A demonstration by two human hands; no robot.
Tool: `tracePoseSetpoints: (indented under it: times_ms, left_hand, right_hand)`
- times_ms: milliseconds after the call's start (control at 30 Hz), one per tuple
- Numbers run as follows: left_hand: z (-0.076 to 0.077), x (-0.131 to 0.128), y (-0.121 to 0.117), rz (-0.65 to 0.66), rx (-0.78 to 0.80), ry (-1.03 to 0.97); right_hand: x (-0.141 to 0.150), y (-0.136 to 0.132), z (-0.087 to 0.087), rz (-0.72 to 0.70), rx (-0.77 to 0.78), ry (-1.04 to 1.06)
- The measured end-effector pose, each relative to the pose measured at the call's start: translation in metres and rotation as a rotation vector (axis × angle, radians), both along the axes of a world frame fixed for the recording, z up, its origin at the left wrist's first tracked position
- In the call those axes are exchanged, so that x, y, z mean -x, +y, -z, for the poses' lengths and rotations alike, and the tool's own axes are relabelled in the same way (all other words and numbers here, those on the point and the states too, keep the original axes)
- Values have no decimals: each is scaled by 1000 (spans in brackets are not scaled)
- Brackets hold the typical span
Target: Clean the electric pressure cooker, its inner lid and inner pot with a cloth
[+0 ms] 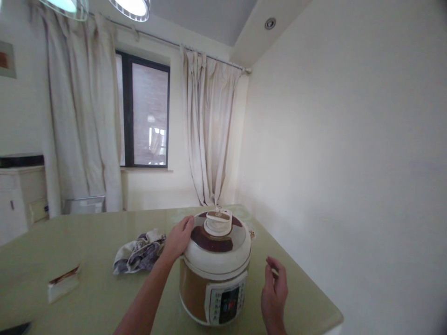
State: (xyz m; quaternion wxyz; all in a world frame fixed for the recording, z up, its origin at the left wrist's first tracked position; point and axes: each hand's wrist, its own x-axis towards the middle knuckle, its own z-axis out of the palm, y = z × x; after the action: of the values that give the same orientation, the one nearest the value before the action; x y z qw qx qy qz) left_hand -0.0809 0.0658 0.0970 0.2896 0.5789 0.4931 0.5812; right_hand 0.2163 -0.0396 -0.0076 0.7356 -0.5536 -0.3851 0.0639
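An electric pressure cooker (195,291) stands upright on the table, its white and brown lid (239,246) seated on top. A white knob handle (218,223) rises from the middle of the lid, and a control panel (226,304) faces me. My left hand (181,236) lies against the left rim of the lid, fingers stretched along it. To the right of the cooker, apart from it, my right hand (274,286) is raised with loosely bent fingers and nothing visible in them. A crumpled patterned cloth (139,253) lies left of the cooker, behind my left forearm.
The pale green table (98,298) reaches to the wall on the right. A small white and brown packet-like item (64,283) lies at left, and part of a dark flat object (16,328) shows at the lower left. Curtains (213,125) flank a window behind.
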Motion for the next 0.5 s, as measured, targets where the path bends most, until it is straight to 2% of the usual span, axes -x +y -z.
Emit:
tracePoseSetpoints:
  times_ms: [67,100,133,167,233,300,367,500]
  left_hand:
    - [0,2,-1,21,-15,19]
    - [0,3,-2,30,-18,23]
    - [-1,3,-2,32,-16,21]
    - [-1,3,-3,28,-7,15]
    - [-1,4,-4,11,33,0]
    - [0,4,-4,-7,77,-12]
    - [1,4,-3,-13,94,-17]
    - [2,4,-3,-20,73,-43]
  right_hand:
    - [19,-1,-54,-72,-179,-154]
    - [29,3,-82,-166,-238,-305]
    - [40,10,-110,-286,-230,-496]
    - [51,19,-135,-349,-187,-684]
    - [72,44,-170,-354,-20,-1008]
    - [89,69,-186,-340,147,-1280]
    - [100,85,-187,-314,247,-1446]
    - [108,89,-179,-260,295,-1513]
